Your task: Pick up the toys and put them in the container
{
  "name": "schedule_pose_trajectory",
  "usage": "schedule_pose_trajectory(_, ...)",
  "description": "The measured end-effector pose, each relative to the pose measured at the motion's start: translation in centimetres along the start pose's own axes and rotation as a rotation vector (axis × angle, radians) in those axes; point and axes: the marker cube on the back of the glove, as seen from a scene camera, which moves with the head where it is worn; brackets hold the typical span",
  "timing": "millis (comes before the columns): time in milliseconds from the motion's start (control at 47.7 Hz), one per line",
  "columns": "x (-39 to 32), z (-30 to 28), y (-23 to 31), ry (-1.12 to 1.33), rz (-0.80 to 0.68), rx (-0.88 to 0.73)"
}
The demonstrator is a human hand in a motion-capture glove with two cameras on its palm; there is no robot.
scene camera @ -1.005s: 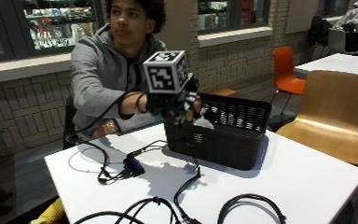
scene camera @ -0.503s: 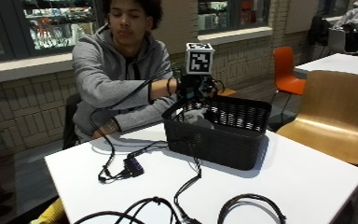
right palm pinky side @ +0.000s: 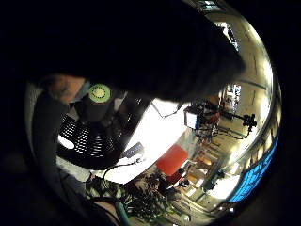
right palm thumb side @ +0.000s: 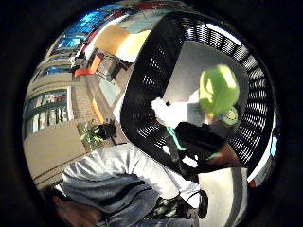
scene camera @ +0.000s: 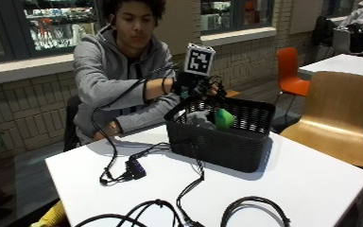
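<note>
In the outside view my gloved right hand [scene camera: 200,88] hovers over the back rim of the black slatted basket [scene camera: 225,142], fingers spread and pointing down. A bright green toy [scene camera: 223,118] sits just below the fingers, at rim height inside the basket and apart from them. A grey-white toy [scene camera: 197,118] lies next to it. In the thumb side palm view the green toy [right palm thumb side: 218,90] and the pale toy [right palm thumb side: 170,113] show against the basket's floor [right palm thumb side: 189,61]. In the little finger side palm view a green disc [right palm pinky side: 99,92] shows above the basket [right palm pinky side: 89,141].
The basket stands mid-table on the white table [scene camera: 320,184]. Black cables [scene camera: 187,208] loop across the front, and a small dark plug [scene camera: 135,168] lies left of the basket. A wooden chair [scene camera: 339,113] stands at the right. The bare left forearm [scene camera: 115,127] rests at the table's back edge.
The hand moved right from beside the basket to above it. The green toy now shows below the fingers inside the basket.
</note>
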Motion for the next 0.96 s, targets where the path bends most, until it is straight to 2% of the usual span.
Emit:
schedule_pose_trajectory(63,0.1,-0.2,1.6,-0.127,-0.112,0.005)
schedule_pose_trajectory(209,4.0,1.7,6.1,-0.129,-0.154,0.002)
schedule_pose_trajectory(293,6.6,4.1,8.9,-0.086,-0.063,-0.001)
schedule_pose_trajectory(398,11.2,8.1,13.5,-0.122,0.160,-0.013)
schedule_pose_trajectory(440,13.1,9.5,15.1,-0.164,0.234,-0.009)
schedule_pose_trajectory(586,15.8,13.5,20.1,-0.393,0.359,0.022)
schedule_pose_trajectory(796,18.2,17.6,26.2,-0.469,0.444,0.068)
schedule_pose_trajectory(963,18.9,19.3,28.0,-0.539,0.461,0.096)
